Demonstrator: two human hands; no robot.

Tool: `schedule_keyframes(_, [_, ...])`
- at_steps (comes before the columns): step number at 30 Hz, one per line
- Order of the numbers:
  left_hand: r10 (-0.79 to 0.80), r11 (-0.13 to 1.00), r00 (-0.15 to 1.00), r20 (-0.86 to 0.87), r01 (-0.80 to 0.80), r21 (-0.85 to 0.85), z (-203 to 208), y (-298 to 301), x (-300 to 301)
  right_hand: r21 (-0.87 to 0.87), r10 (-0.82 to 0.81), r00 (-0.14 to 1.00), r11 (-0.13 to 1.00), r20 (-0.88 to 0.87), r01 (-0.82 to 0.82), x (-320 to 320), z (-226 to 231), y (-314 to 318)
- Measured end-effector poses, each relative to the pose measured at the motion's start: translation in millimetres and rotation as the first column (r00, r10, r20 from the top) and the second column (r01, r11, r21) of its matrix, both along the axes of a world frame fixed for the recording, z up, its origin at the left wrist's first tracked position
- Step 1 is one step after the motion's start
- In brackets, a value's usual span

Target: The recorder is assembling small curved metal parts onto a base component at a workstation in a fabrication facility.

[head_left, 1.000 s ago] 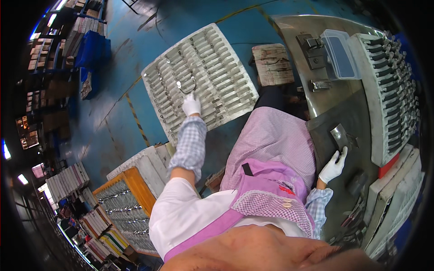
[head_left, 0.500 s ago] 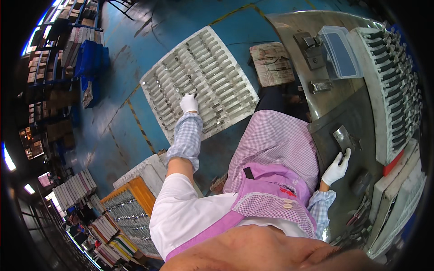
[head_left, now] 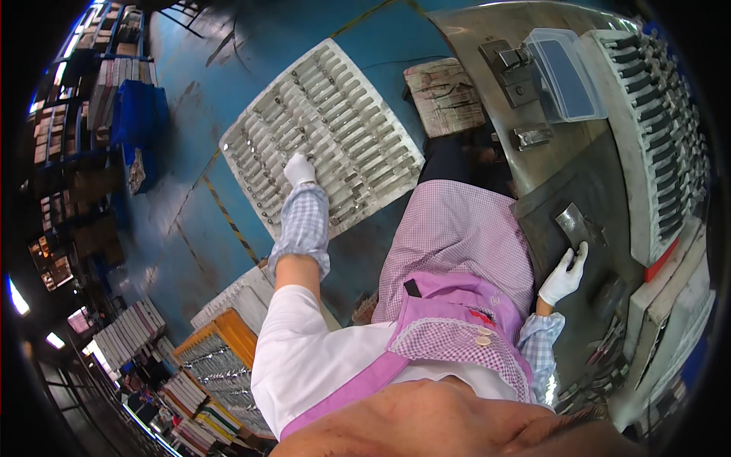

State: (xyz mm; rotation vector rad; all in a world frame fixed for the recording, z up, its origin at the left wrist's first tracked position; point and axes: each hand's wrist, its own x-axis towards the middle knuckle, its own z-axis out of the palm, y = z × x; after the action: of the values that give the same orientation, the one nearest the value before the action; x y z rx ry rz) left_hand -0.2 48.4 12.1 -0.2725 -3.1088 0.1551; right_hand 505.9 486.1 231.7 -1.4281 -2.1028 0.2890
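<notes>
My left hand (head_left: pixel 299 169), in a white glove, is over a large pale tray (head_left: pixel 388 114) with rows of slots holding small shiny metal parts. Its fingers are curled closed among the parts; what they grip, if anything, I cannot make out. On the right, my gloved right hand (head_left: pixel 563 282) is above a dark mat (head_left: pixel 544 217) on the workbench. Its thumb and forefinger are apart, the tips at the near end of a curved shiny metal piece (head_left: pixel 572 223). Whether they touch it I cannot tell.
A rack of dark-handled metal pieces (head_left: pixel 647 145) stands along the bench's right side. Beside it are a clear plastic box (head_left: pixel 563 76) and metal blocks (head_left: pixel 514 80). A worn wooden stool (head_left: pixel 444 95) stands beyond my knees. An orange-edged tray (head_left: pixel 234 335) is at lower left.
My left hand has drawn slightly back toward me over the tray, its fingers now more curled. The whole view has shifted a little. My right hand stays by the metal piece.
</notes>
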Motion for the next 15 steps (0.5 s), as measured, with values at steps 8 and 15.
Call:
schedule_keyframes(8, [-0.192, 0.968, 0.955, -0.225, 0.222, 0.116, 10.0, 10.8, 83.0, 0.011, -0.004, 0.999, 1.0, 0.035, 0.004, -1.0, -3.0, 0.6])
schedule_keyframes(15, [0.097, 0.989, 0.969, 0.227, -0.119, 0.086, -11.9, 42.3, 189.3, -0.009, 0.063, 0.995, 0.998, -0.073, -0.064, -6.7, 7.2, 1.8])
